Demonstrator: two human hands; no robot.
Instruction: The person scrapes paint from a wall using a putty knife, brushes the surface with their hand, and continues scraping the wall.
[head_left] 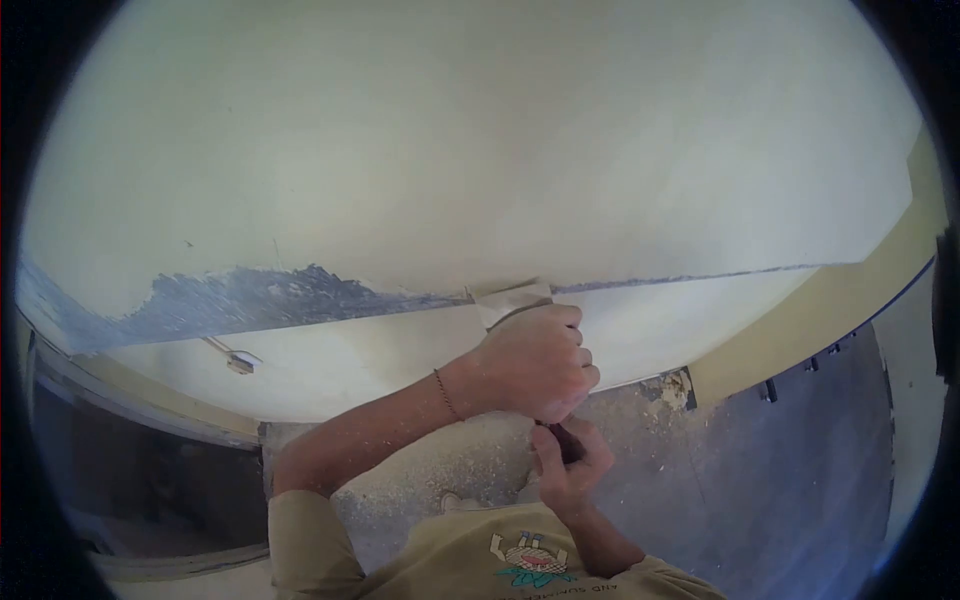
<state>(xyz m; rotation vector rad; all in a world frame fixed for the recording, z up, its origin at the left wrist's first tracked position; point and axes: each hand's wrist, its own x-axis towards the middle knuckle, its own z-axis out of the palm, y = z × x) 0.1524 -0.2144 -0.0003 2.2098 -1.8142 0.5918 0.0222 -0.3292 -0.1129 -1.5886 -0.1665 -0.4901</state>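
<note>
My left hand (535, 365) is wrapped round a scraper, whose wide pale blade (512, 299) lies against the lower edge of the white painted surface (480, 150). A thin bracelet circles the left wrist. Just below, my right hand (573, 462) is closed round the dark end of the handle (570, 443). Along the same edge, left of the blade, a wide grey patch (240, 300) shows where the paint is absent; to the right the grey narrows to a thin strip (690, 278).
Beneath the edge is a white wall with an outlet (240, 363) at the left. A dark opening (170, 470) lies at lower left. White debris dots the grey floor (740, 460). Small dark objects (768, 391) stand along the wall at right.
</note>
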